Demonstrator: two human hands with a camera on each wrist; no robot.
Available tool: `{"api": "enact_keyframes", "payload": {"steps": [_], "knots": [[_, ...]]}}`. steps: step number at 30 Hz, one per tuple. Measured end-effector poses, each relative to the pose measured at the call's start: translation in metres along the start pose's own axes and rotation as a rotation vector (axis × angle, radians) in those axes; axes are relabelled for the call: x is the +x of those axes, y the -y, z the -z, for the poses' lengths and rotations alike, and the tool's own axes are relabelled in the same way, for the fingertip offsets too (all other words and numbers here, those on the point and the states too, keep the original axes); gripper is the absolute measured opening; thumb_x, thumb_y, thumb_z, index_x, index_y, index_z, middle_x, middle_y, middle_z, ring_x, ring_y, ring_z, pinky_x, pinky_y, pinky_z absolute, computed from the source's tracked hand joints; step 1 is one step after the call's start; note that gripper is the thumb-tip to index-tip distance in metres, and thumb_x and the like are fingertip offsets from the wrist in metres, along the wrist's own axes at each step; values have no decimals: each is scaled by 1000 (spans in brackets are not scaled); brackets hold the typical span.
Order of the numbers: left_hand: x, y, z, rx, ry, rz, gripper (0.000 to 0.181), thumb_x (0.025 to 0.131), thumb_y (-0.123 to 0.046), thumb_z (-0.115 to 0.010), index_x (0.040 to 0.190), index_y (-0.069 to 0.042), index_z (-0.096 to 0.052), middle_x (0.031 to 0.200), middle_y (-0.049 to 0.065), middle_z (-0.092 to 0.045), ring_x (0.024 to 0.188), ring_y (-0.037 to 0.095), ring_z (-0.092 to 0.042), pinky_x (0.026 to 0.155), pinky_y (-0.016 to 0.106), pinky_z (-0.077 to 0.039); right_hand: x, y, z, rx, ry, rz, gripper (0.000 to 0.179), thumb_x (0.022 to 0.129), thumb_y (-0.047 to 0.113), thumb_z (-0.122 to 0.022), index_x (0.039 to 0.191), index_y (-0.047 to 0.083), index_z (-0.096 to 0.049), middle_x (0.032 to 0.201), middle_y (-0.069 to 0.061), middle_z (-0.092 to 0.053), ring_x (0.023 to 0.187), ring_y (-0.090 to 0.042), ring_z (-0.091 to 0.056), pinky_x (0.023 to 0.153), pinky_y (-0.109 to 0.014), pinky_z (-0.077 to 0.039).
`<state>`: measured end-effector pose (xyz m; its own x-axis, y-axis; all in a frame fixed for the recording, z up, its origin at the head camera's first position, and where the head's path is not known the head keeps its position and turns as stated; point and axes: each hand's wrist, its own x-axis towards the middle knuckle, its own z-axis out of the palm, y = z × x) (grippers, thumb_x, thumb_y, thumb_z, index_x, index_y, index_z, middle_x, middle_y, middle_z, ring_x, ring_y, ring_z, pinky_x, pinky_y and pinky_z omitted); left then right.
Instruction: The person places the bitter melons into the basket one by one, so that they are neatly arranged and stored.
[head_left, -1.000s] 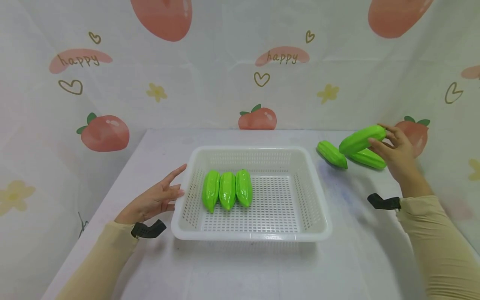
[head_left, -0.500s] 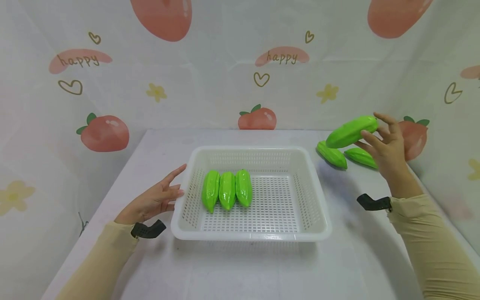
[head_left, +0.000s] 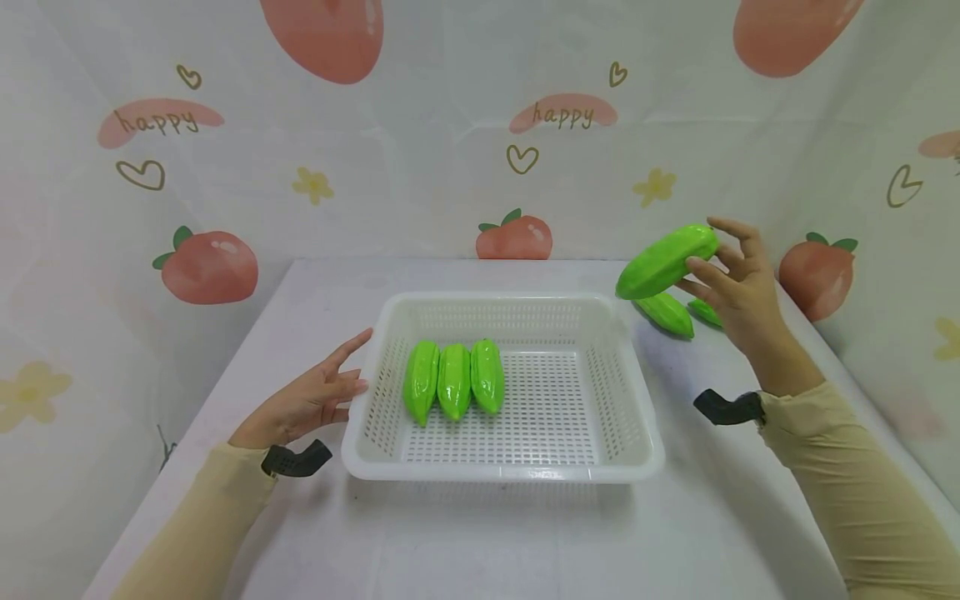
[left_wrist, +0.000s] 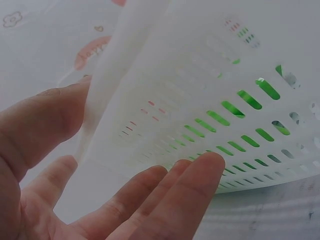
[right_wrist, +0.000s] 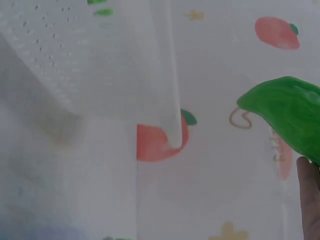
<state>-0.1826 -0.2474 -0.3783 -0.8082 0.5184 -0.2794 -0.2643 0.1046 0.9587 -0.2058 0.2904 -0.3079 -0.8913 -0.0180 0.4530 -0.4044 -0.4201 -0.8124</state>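
My right hand holds a green star fruit, ribbed and pointed, raised above the basket's back right corner. The thumb is on the fruit's near side, with fingers at its end and beneath. The right wrist view shows the tip of this fruit and one finger. A white perforated plastic basket stands on the table; three similar star fruits lie side by side in its left half. My left hand touches the basket's left rim, its fingers fairly straight in the left wrist view along the basket's outer wall.
Two more star fruits lie on the table at the back right, one whole in sight and one partly behind my right hand. The white table meets a printed curtain at the back.
My right hand has lifted the star fruit and carried it left, away from the two on the table and toward the basket. My left hand and the basket have stayed in place.
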Motion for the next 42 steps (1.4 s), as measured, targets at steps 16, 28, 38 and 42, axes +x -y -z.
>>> {"api": "enact_keyframes", "payload": {"steps": [16, 28, 38, 42], "knots": [[0, -1, 0, 1, 5, 2, 78, 98, -10, -55, 154, -41, -11, 132, 0, -59, 106, 19, -66, 89, 41, -56, 22, -3, -46, -96, 122, -146, 48, 92, -12, -52, 131, 14, -49, 113, -8, -56, 97, -17, -65, 79, -32, -59], [-1, -1, 1, 1, 12, 2, 79, 98, -10, -56, 154, -41, -10, 131, 0, -60, 105, 18, -67, 87, 39, -57, 31, -17, -84, -252, 178, -367, 44, 92, 1, -62, 130, 19, -50, 114, -9, -52, 94, -15, -65, 81, -30, -58], [0, -1, 0, 7, 20, -11, 79, 98, -9, -54, 155, -39, -7, 131, -1, -60, 106, 21, -66, 88, 44, -56, 39, -36, -101, -475, 225, -473, 46, 94, 8, -61, 137, 14, -45, 115, -11, -50, 97, -16, -62, 85, -38, -57], [0, -1, 1, 12, 12, -6, 80, 98, -11, -56, 154, -40, -8, 130, -2, -60, 105, 20, -67, 87, 42, -56, 42, -44, -106, -488, 223, -560, 49, 95, 11, -61, 139, 14, -42, 119, -12, -50, 98, -16, -63, 91, -44, -53]]}}
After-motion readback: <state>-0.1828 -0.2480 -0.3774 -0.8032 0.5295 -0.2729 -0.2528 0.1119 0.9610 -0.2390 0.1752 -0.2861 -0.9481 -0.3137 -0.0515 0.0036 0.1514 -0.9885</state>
